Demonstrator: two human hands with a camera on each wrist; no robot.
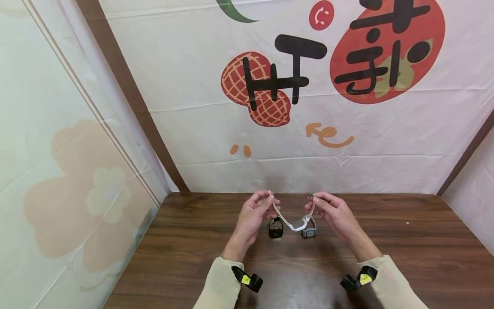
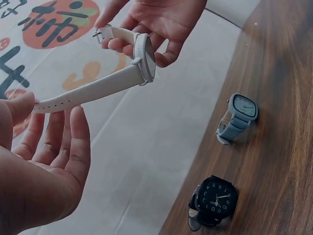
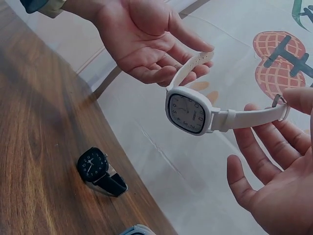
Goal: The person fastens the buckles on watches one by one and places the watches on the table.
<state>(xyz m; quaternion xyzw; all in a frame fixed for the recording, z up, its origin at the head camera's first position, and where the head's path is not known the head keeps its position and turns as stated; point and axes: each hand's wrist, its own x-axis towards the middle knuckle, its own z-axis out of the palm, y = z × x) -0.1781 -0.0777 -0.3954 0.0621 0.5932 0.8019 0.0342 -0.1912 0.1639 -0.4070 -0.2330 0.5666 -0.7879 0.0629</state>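
A white wristwatch (image 3: 188,111) hangs unfastened between both hands, its strap sagging in a U in the head view. My left hand (image 1: 251,216) pinches the strap end with the punched holes between thumb and fingers. By the buckle end, my right hand (image 1: 339,214) holds the other strap half between thumb and fingertips. The watch face is turned toward the right wrist view. Below and behind it on the table stand a black watch (image 2: 215,200) and a grey-blue watch (image 2: 239,115), both with straps closed in a loop.
The brown wooden table (image 1: 185,257) reaches back to a white printed cloth (image 1: 193,128) hanging behind it. Another cloth wall (image 1: 77,171) borders the left side. Black straps with cameras (image 1: 252,281) sit on both wrists over light sleeves.
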